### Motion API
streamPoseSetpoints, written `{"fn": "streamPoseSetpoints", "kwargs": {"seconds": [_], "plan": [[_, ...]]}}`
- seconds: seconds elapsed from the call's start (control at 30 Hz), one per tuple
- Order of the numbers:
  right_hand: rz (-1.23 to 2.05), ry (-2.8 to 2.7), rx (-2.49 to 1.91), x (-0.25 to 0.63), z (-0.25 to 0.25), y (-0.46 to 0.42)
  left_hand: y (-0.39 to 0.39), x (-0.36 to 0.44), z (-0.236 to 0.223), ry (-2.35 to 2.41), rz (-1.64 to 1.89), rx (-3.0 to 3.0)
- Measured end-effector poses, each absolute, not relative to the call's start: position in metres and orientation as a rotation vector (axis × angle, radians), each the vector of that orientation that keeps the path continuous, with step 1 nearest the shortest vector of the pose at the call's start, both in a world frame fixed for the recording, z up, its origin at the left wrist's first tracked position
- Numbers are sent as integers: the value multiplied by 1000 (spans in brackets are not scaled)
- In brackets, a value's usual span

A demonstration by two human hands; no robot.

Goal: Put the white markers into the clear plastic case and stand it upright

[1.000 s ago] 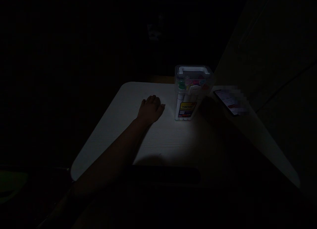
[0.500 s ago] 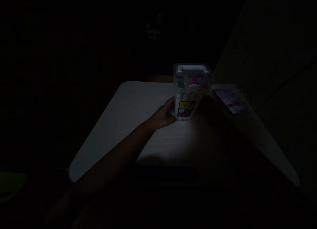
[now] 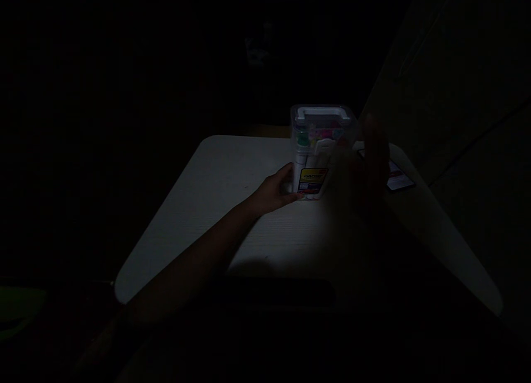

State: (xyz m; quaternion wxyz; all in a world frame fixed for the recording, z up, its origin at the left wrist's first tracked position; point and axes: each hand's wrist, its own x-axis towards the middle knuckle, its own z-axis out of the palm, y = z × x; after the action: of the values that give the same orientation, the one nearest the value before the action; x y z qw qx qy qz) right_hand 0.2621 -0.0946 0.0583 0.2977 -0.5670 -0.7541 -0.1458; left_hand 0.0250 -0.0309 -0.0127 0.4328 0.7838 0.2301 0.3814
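A clear plastic marker case [image 3: 313, 153] with a white handle on its lid stands upright on the white table [image 3: 199, 206]. White markers with coloured caps fill it, and a yellow and dark label is on its front. My left hand [image 3: 276, 192] grips the lower left side of the case, thumb across the front bottom edge, other fingers partly hidden behind. My right hand [image 3: 370, 156] is raised just right of the case, dark and smeared, apart from it as far as I can see. Its fingers cannot be made out clearly.
A phone [image 3: 400, 179] with a lit screen lies at the table's right, partly behind my right hand. The room is very dark. Something green [image 3: 20, 308] shows at the lower left. A thin cable [image 3: 477, 142] runs along the wall at the right.
My right hand has risen from low beside the case to the height of its lid, now covering part of the phone. My left hand's thumb has slid slightly further across the case front.
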Motion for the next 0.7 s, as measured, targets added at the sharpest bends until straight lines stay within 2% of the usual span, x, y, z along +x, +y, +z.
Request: {"fn": "streamPoseSetpoints", "kwargs": {"seconds": [0.23,0.4,0.7], "plan": [[-586,-1915,-1449,229,76,-112,-33,25,-8,572,940,1994],[-513,-2047,-1467,224,94,-121,-34,26,-8,549,946,1995],[-468,-2013,-1437,225,88,-114,-34,25,-8,574,943,2032]]}}
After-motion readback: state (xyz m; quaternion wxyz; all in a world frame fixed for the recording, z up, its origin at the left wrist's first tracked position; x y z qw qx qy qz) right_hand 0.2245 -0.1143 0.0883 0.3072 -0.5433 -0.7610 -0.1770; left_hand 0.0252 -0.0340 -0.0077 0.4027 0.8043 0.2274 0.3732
